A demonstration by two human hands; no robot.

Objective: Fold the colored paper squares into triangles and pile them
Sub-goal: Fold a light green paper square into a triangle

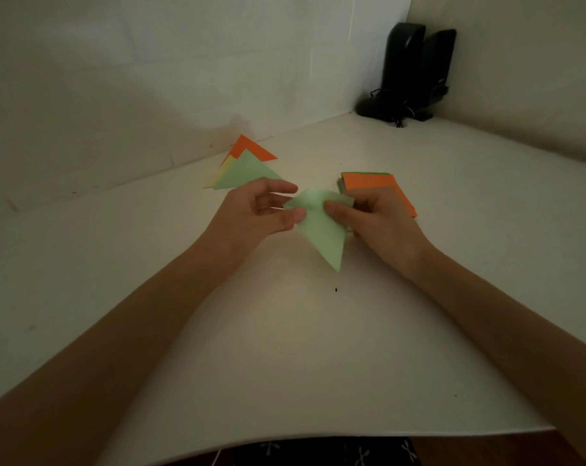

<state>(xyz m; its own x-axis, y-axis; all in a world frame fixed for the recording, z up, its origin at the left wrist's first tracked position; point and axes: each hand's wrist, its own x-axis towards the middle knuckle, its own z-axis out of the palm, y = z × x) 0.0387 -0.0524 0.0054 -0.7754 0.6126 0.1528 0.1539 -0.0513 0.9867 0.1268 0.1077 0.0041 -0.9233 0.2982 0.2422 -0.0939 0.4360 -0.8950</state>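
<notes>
A light green paper [321, 230], partly folded into a pointed shape, is held above the white table between both hands. My left hand [261, 210] pinches its left edge with thumb and fingers. My right hand [375, 220] pinches its upper right part, thumb on top. Behind my left hand lies a pile of folded triangles [244, 169]: green on top, with yellow and orange beneath it. A stack of unfolded squares [372, 183], orange on top, sits behind my right hand, partly hidden by it.
The white table [284, 348] meets white walls at the back and the right. Two black speakers [412, 72] with cables stand in the far right corner. The table's near edge runs along the bottom of the view.
</notes>
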